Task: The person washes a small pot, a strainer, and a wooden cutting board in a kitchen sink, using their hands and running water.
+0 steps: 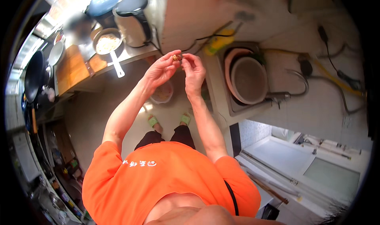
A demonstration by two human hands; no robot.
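Between the thumb and fingers of my left hand (161,69) is a small yellowish-brown piece (175,58), too small to name for certain. My right hand (194,72) meets it from the other side, thumb and fingertips drawn together right beside the piece. Whether those fingertips also grip something is too small to tell. Both hands are raised in front of me, above the floor. Beyond my left hand, on the counter, a small saucepan (118,66) holds pale pieces (107,43); its white handle juts over the counter edge. Below the hands, a round bin or bucket (162,92) stands on the floor.
A wooden cutting board (69,67) with a cleaver (89,66) lies left of the saucepan, an electric kettle (133,26) behind it. On the right, a sink (237,109) holds stacked basins (249,81) beneath a faucet (279,96). A wok (34,76) sits far left.
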